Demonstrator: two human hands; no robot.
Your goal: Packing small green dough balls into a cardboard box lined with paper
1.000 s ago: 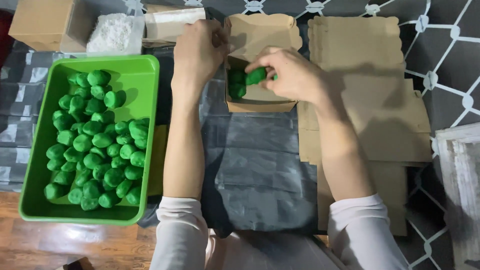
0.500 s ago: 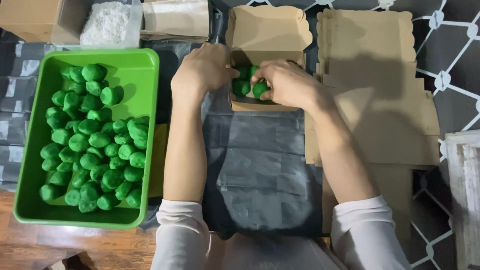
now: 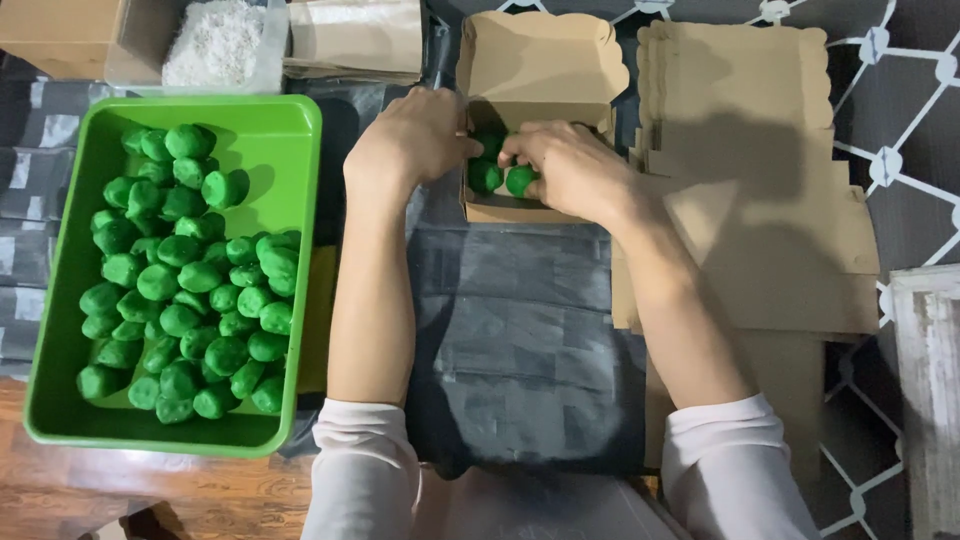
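Both hands, left hand (image 3: 415, 135) and right hand (image 3: 565, 165), curl around green balls (image 3: 503, 178) inside cardboard box (image 3: 540, 60).

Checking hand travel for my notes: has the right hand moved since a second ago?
Yes. The right hand has shifted left, deeper over the open cardboard box, toward the left hand.

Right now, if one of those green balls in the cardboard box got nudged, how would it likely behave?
The green balls are rounded, so one would probably roll, though the open cardboard box walls should stop it. Their lumpy, uneven shapes in the green tray suggest a soft material that may dent under pressure. The left hand and right hand cup them with fingertips only, hinting that they are light.
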